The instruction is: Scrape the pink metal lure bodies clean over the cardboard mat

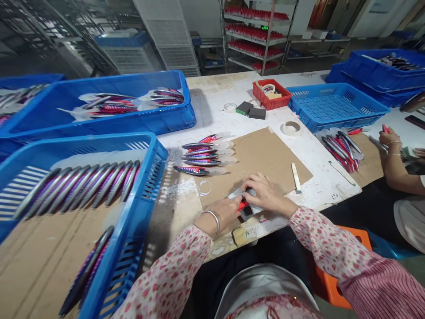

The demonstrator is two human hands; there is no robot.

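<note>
At the front edge of the table, my left hand [223, 215] closes around a red and dark fishing lure [243, 205], most of which my fingers hide. My right hand [263, 192] is bent over the same lure from the other side, fingertips pressed together against it. Beneath both hands lies a grey block [255, 208], partly covered. Several finished-looking lures [198, 156] with clear lips rest in a stack on the left part of the cardboard sheet [262, 150]. A cream-handled flat blade [295, 177] lies right of my hands.
A blue basket [156, 153] with lures in a row stands at left; a blue bin [188, 99] with bagged lures is behind it. Tape [291, 129], dark sanding blocks [257, 114] and a red basket [275, 103] lie further back. A co-worker's hand [391, 136] works at right.
</note>
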